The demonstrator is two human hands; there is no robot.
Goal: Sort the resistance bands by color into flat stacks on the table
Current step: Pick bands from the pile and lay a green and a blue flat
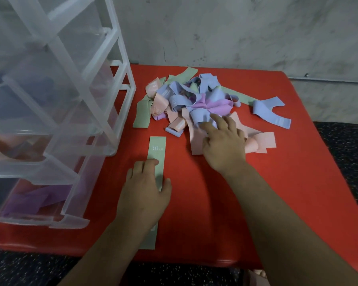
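Hiding part of the green band (pixel 156 149), flat left fingers (pixel 148 164); right fingers (pixel 217 119) spread on pile (pixel 180 100).

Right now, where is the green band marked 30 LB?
The green band lies flat on the red table, left of centre in the head view, under the left hand, right of the clear drawer unit, nearer than the pile.

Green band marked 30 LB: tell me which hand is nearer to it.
Left. The left hand rests directly on the green band; the right hand lies apart from it, fingers on the mixed pile of bands.
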